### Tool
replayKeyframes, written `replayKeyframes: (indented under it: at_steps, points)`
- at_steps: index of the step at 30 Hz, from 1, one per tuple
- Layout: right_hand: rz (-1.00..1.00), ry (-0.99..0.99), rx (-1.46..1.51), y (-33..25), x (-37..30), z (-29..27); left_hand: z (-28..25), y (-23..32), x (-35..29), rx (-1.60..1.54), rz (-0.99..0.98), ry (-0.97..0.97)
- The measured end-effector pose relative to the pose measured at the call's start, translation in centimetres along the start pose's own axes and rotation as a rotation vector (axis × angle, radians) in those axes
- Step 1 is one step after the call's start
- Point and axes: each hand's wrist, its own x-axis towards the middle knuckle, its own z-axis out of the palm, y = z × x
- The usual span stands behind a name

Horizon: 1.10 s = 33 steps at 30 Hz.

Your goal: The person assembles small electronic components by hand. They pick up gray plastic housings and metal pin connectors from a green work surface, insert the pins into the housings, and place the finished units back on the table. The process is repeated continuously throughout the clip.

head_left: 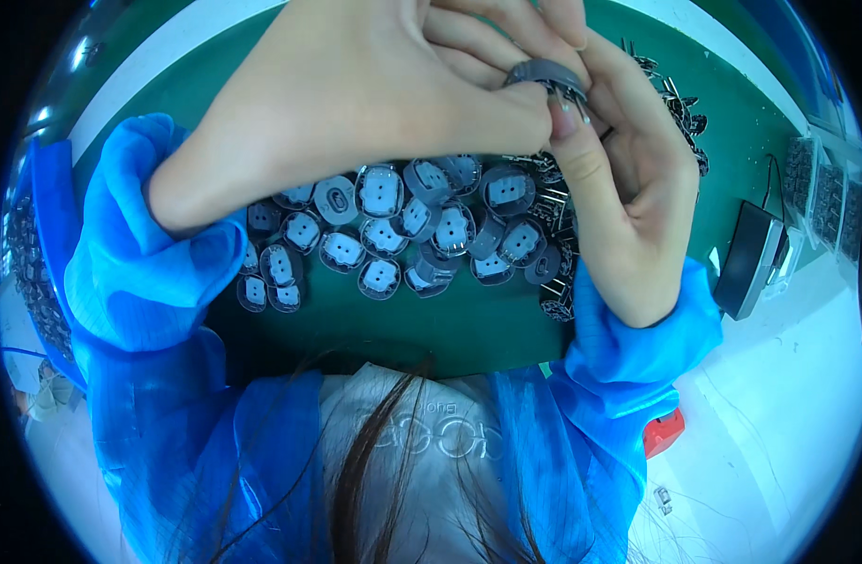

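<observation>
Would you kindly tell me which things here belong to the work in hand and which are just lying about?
In hand:
left hand
right hand
grey cap pinched between both
pile of grey caps
metal pins

Lying about:
black box
red object
trays

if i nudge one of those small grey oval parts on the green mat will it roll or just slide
Probably slide: the grey oval parts lie flat on the green mat. They look like stiff, light plastic shells. The one held in the left hand and right hand shows thin prongs, likely bendable.
</observation>
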Motion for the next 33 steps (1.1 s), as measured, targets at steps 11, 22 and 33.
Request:
replayKeyframes:
  at_steps: [11,22,33]
  points:
    - [0.199,0.051,-0.292,-3.0,0.7,-1.3,-2.0,-1.6,1.6,0.154,0.254,0.019]
    - [0.011,-0.287,-0.827,-3.6,0.5,-1.4,-11.2,-5.5,3.8,1.356,0.551,0.495]
    - [-0.038,-0.172,-0.872,-1.9,0.5,-1.5,-3.5,-0.1,1.6,0.925,0.207,-0.514]
